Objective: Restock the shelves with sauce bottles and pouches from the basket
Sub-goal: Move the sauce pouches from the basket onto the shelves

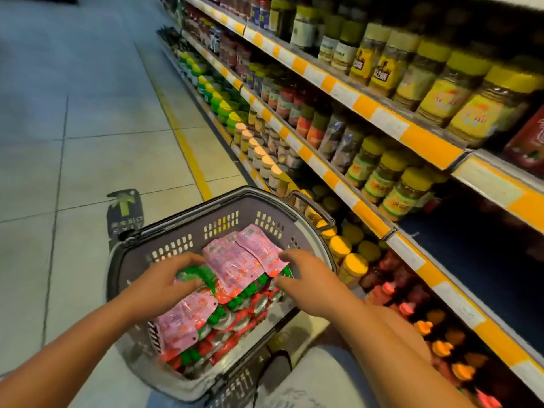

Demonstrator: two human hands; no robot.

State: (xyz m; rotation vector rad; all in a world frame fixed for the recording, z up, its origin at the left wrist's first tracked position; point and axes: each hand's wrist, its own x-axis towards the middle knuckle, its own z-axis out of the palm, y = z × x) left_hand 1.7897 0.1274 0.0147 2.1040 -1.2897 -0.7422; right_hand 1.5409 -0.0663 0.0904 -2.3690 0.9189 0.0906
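Fingers [188, 260] of my left hand [164, 278] are curling onto a green-and-red pouch [196, 275] in the grey basket [188, 231], while my right hand [306, 276] is hovering spread over the pink pouches [244, 260]. Jar-filled shelves [368, 107] are running along the right, the basket sitting near on the tiled floor [88, 142].
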